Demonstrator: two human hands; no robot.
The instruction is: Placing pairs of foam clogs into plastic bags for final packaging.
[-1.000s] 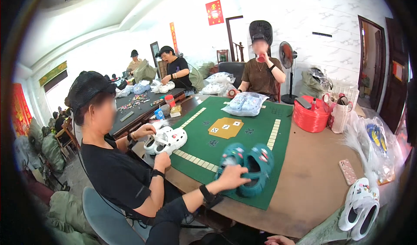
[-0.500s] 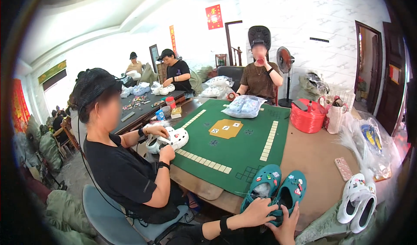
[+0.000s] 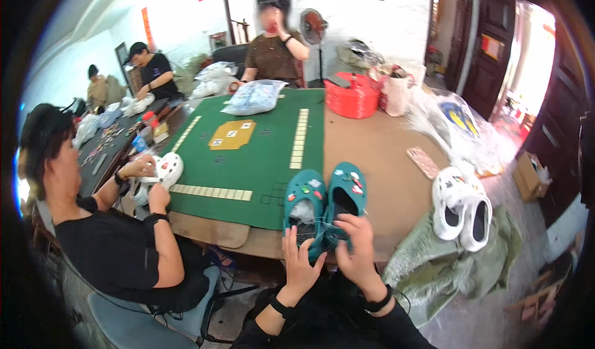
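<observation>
A pair of teal clogs stands at the table's near edge, toes pointing away from me. The left clog has colourful charms on its top and clear crumpled plastic inside. Charms also sit on the right clog, whose dark insole shows. Thin, clear strands run between the two near the heels. My left hand is at the left clog's heel, fingers stretched out and apart. My right hand, slightly blurred, hovers by the right clog's heel with its fingers spread. I see nothing held in either hand.
White clogs with charms rest on a green sack at the right, near a pink phone. Beyond are a red basket, a bagged bundle and a green mat. A co-worker at left handles white clogs.
My view has swung right, so the scene sits further left. My hands, earlier close together at the clogs' heels, have moved apart and their fingers have spread.
</observation>
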